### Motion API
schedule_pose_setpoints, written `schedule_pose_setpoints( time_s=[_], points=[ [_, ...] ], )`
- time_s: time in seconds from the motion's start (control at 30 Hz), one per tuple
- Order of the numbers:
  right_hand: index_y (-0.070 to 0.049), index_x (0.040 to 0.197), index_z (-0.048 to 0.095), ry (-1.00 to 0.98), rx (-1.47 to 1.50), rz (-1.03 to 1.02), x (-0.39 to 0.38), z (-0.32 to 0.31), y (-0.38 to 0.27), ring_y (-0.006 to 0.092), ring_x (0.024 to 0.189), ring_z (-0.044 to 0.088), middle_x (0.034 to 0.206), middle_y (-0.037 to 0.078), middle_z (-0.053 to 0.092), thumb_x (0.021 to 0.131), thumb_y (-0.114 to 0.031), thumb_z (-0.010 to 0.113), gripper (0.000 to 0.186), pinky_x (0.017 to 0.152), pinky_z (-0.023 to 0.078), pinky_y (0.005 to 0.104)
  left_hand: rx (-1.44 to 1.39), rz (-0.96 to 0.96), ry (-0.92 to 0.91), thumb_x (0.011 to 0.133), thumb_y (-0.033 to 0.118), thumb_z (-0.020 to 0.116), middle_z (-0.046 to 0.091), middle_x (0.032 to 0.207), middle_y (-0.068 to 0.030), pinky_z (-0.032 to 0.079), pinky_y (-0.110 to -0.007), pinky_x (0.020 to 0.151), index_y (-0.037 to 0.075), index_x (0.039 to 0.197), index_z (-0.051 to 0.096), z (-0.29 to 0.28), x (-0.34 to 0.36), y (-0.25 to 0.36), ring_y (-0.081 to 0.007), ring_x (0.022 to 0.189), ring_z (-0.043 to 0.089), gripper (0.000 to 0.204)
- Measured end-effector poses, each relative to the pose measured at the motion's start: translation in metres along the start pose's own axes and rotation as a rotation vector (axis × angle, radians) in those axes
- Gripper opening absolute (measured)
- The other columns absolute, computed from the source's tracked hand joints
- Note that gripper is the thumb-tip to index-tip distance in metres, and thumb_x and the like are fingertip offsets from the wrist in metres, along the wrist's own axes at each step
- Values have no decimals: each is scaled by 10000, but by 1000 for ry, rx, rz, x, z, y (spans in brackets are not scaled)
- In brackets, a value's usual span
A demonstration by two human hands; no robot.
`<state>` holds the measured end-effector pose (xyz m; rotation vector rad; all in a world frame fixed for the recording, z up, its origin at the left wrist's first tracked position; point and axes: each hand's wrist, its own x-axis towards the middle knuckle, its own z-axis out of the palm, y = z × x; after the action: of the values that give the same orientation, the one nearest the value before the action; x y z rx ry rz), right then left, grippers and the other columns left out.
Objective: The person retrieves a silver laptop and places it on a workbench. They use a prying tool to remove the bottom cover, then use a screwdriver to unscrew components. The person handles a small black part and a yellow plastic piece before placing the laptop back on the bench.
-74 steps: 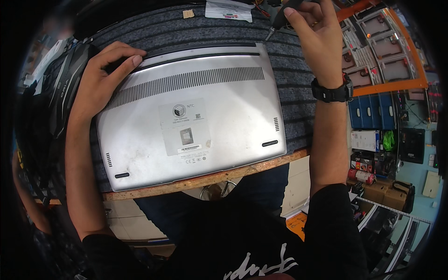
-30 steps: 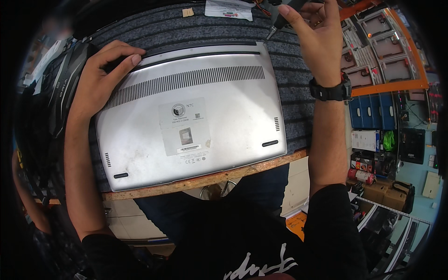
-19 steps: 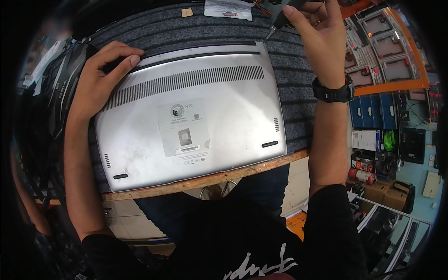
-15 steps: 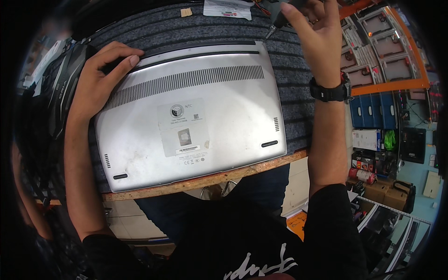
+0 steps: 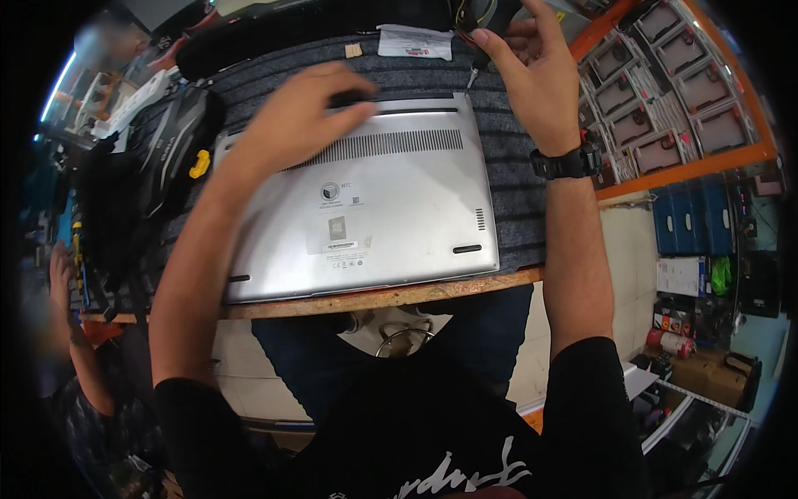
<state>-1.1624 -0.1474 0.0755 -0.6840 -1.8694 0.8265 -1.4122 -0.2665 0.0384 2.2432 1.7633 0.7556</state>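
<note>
A silver laptop (image 5: 399, 216) lies bottom side up, with a long vent strip, rubber feet and a pale label in its middle. Over its far edge, left of centre, hovers my left hand (image 5: 312, 112), slightly blurred, its thumb and fingers apart and nothing seen between them. Beyond the far right corner, my right hand (image 5: 536, 79) grips a dark screwdriver (image 5: 480, 60). Its metal bit points down at that corner; whether the tip touches the case I cannot tell. The upper part of the tool is partly hidden by my fingers and cut by the frame's edge.
The laptop rests on a ribbed grey mat (image 5: 519, 208) along a wooden table edge (image 5: 399, 297). Behind it lie a white packet (image 5: 416, 41) and a small tan piece (image 5: 355, 51). A black bag (image 5: 179, 137) and a yellow item (image 5: 199, 164) are leftward; an orange-framed case (image 5: 677, 166) stands right. Another person's hand (image 5: 61, 270) shows far left.
My left hand has moved right along the laptop's far edge. The screwdriver in my right hand stays near the far right corner, its bit now more upright. The whole view has shifted slightly.
</note>
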Motion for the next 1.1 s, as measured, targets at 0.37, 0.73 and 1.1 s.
schedule_pose_setpoints(
  time_s=[0.37,0.73,1.1],
  points=[
    [-122,1468,484,37,-65,-216,6,-1,34,157,886,664,1035,105,663,918,-103,749,611,799,547,279,0,-117,78,814,214,728,744,871,-180,567,-449,773,19,994,747,70,91,58,-340,809,729,265],
    [-142,1463,518,21,4,-124,0,4,29,127,911,576,1036,50,546,929,-93,750,585,801,513,260,-13,-97,181,744,224,787,742,801,-148,575,-453,765,60,815,775,80,81,52,-347,792,724,179],
    [-153,1463,519,-7,126,-136,3,1,40,101,857,541,1017,25,539,949,-86,731,561,790,487,244,-43,-48,264,722,246,772,717,785,-149,566,-475,729,69,801,762,95,86,44,-354,771,709,194]
  ],
)
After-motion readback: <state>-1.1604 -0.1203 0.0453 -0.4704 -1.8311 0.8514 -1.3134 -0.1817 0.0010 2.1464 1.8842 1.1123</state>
